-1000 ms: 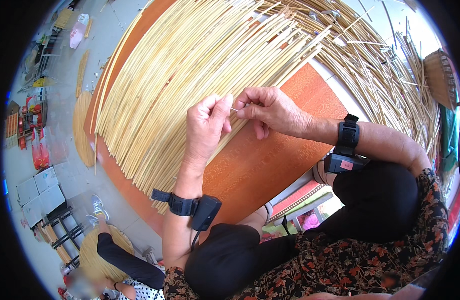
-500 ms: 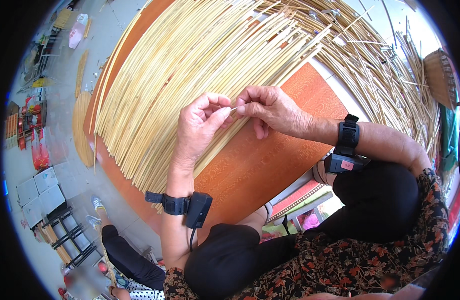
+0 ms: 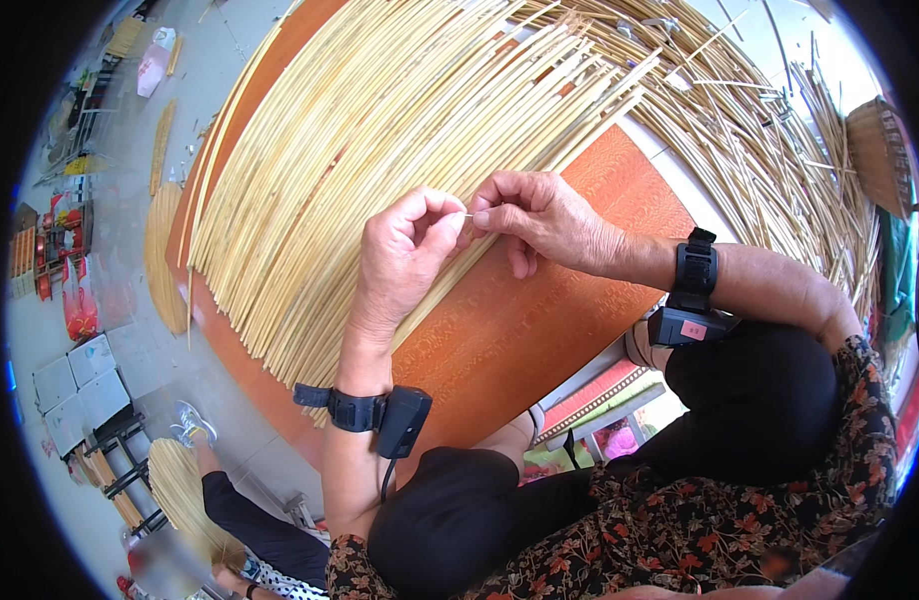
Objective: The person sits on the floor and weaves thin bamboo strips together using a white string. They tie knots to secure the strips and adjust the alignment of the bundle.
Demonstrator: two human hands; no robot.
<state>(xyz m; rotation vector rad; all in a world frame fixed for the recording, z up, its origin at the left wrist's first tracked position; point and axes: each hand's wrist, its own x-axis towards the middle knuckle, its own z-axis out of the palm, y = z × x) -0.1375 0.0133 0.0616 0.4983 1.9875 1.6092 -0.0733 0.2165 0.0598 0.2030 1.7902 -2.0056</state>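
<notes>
Over the row of long pale sticks [image 3: 330, 170], my two hands nearly meet. The fingertips of my left hand [image 3: 398, 255] are pinched on one end of a thin pale strand [image 3: 470, 215]. My right hand [image 3: 555, 228] pinches the other end, its lower fingers curled loosely. Only a short piece of the strand shows between the fingertips, too small to tell its material. The sticks lie side by side across a reddish-brown board [image 3: 540, 320] in front of me. Each wrist wears a black strapped device.
A heap of loose brown sticks [image 3: 740, 150] covers the floor at the right, beside a woven basket [image 3: 880, 155]. My bent knees flank the board's near edge. At lower left another person's leg [image 3: 260, 515] shows beside a pale slatted mat [image 3: 185, 490]. Stacked panels [image 3: 85, 380] stand farther left.
My left hand has shifted slightly right, so less of the strand shows between my fingertips. My right hand stays put. At lower left a pale slatted mat has come into view beside the other person.
</notes>
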